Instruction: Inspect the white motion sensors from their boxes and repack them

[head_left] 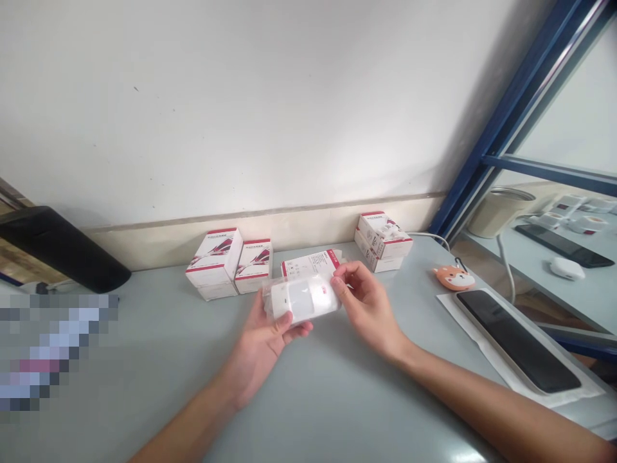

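Observation:
A white motion detector (301, 302) in a clear plastic bag lies tilted across my left hand (270, 334), whose thumb and fingers grip its lower edge and left end. With thumb and index finger together, my right hand (364, 302) pinches the right end of the plastic bag (336, 289). Just behind the detector, a red-and-white box (308, 262) rests on the grey table, partly hidden by the detector and my right fingers.
Red-and-white boxes stand by the wall: a left stack (214, 263), another beside it (254, 267), and a right stack (384, 241). At right are an orange dog-face case (453, 278) and a phone (518, 341) on white paper. A black object (62, 247) and blurred-out screen area stand left.

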{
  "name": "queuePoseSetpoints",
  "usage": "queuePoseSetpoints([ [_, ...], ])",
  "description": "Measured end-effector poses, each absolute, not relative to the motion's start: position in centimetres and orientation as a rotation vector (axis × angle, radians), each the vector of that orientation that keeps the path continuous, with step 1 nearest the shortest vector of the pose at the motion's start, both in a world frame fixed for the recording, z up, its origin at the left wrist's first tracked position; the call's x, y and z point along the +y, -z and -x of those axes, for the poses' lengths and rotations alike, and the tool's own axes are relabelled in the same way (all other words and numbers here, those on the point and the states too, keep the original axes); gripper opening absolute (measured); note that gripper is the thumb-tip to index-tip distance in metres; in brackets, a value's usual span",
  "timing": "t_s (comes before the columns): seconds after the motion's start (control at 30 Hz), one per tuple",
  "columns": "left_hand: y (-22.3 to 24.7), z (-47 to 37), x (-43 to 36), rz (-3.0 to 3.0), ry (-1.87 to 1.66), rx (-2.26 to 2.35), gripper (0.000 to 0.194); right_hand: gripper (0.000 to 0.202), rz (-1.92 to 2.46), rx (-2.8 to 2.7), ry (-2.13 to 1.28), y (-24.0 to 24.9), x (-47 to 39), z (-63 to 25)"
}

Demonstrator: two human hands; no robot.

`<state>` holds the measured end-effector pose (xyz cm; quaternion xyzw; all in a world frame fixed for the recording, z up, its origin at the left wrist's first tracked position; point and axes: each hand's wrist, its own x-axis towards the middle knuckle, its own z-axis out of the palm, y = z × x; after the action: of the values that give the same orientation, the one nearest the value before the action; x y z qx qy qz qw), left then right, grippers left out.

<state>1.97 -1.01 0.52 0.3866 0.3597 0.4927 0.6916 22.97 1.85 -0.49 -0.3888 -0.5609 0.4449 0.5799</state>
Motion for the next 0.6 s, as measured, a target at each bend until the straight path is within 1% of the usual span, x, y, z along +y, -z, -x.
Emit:
queuePoseSetpoints([
  [0.2,-0.8,-2.0,-1.3,-1.135,-1.161,0.893,0.056,0.033,0.875,-0.995,-1.371,0.9,2.3,-23.0],
  [0.3,-0.4,-1.7,-1.5,-1.290,-1.185,0.951,0.057,0.032,0.883,-0.916,-1.508,0.9,2.2,-23.2],
  [0.47,0.4,-1.0,-1.3,-1.493,-1.212,1.060,0.055,0.031,0.881,-0.877,-1.605,0.6,2.0,-23.3],
  [0.6,0.1,-0.3,-0.8,-1.478,-1.202,0.952,0.054,0.020,0.843,-0.838,-1.697,-0.1,2.1,-23.5],
])
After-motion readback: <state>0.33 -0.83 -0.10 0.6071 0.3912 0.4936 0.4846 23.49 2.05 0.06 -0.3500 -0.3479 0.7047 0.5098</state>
